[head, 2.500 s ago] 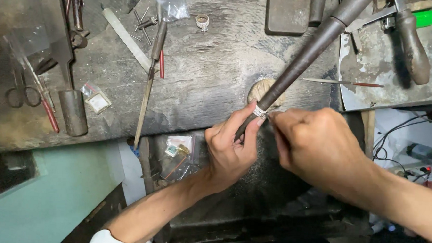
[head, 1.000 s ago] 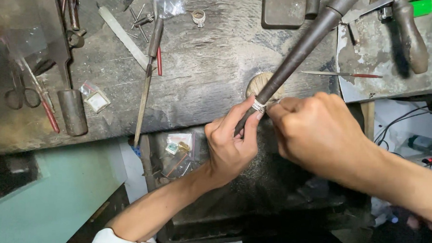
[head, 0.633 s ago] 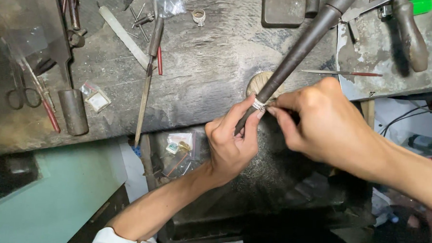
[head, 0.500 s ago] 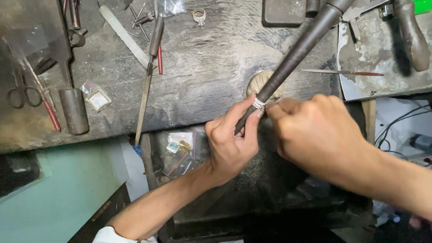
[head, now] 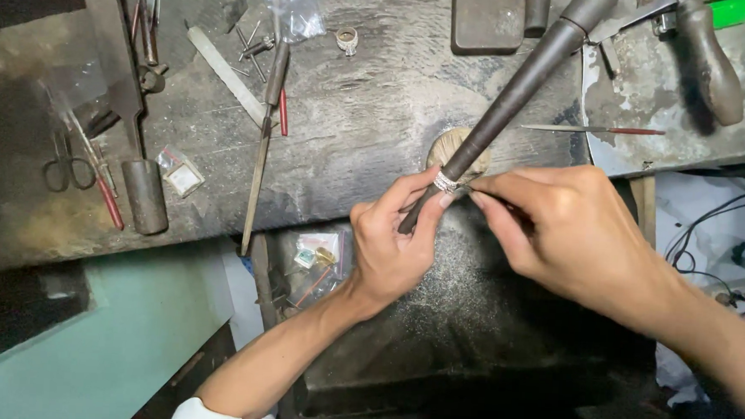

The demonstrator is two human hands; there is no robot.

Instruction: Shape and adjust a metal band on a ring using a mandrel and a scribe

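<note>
My left hand (head: 392,244) grips the tapered mandrel's (head: 511,98) narrow end, a silver ring (head: 446,182) around it above the worn surface (head: 367,134); my right hand (head: 568,231) pinches a thin tool (head: 506,209) touching the ring.

A jeweller's workshop: worn workbench (head: 376,134) strewn with files (head: 260,158), scissors (head: 66,167) and a loose ring (head: 346,39).

Head camera looks steeply down, close over workbench (head: 376,134).
</note>
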